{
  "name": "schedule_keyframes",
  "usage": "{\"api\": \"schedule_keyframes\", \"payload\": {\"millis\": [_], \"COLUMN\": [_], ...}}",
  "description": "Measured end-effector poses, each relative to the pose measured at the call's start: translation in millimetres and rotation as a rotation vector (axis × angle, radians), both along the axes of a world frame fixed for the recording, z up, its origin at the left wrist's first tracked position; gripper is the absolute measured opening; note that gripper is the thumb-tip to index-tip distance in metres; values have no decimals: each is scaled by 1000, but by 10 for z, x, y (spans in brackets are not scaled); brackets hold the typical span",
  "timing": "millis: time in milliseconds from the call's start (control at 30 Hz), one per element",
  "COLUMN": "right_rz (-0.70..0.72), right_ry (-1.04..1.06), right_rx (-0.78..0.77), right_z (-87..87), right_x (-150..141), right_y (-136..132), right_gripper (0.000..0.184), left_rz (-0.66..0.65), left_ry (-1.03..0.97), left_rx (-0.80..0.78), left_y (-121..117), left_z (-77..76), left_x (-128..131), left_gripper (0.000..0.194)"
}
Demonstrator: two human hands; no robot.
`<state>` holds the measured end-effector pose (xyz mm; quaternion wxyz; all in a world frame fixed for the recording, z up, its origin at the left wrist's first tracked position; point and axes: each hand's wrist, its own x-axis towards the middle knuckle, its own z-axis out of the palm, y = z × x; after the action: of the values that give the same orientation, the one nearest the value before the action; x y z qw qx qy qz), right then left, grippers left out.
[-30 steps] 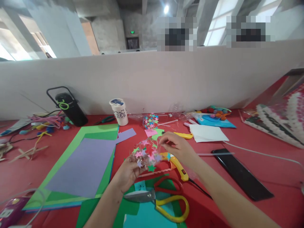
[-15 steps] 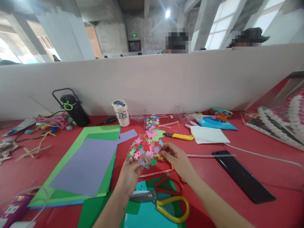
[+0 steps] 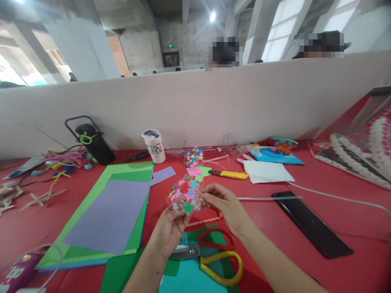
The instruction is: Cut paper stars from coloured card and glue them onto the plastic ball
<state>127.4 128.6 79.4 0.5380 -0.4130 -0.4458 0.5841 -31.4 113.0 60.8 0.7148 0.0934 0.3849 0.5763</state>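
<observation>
A clear ball covered in small coloured paper stars (image 3: pixel 185 194) is held above the red table (image 3: pixel 305 179). My left hand (image 3: pixel 169 230) grips it from below, fingers curled round its underside. My right hand (image 3: pixel 222 203) pinches its right side with fingertips closed on it. A second star-covered ball (image 3: pixel 193 157) rests on the table behind. Red-and-yellow scissors (image 3: pixel 210 254) lie just below my hands on green and teal paper.
Purple and green paper sheets (image 3: pixel 113 207) lie at left. A white cup (image 3: pixel 153 145), a black bottle (image 3: pixel 91 142), a yellow utility knife (image 3: pixel 230 174), white paper (image 3: pixel 265 171) and a black flat object (image 3: pixel 311 223) sit around. A white partition (image 3: pixel 214 106) runs behind; people are beyond it.
The ball has been turned in my hands and sits slightly lower and nearer. My right hand shifted from its top right to its right side. The camera view tilted a little.
</observation>
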Motion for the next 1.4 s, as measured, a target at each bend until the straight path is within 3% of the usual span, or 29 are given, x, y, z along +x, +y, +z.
{"api": "schedule_keyframes", "payload": {"millis": [167, 400, 967, 1400], "right_rz": [0, -2, 41, 25], "right_ry": [34, 121, 339, 317], "right_rx": [-1, -40, -201, -136], "right_z": [27, 24, -4, 9], "right_x": [-70, -150, -201, -207], "right_y": [-30, -60, -59, -92], "right_gripper": [12, 18, 21, 19], "left_rz": [-105, -139, -121, -97], "left_ry": [-44, -53, 48, 152], "left_rx": [-34, 33, 143, 202], "left_y": [-43, -100, -84, -77], "left_z": [60, 113, 129, 139], "left_x": [56, 112, 162, 151], "left_gripper": [13, 16, 22, 23]}}
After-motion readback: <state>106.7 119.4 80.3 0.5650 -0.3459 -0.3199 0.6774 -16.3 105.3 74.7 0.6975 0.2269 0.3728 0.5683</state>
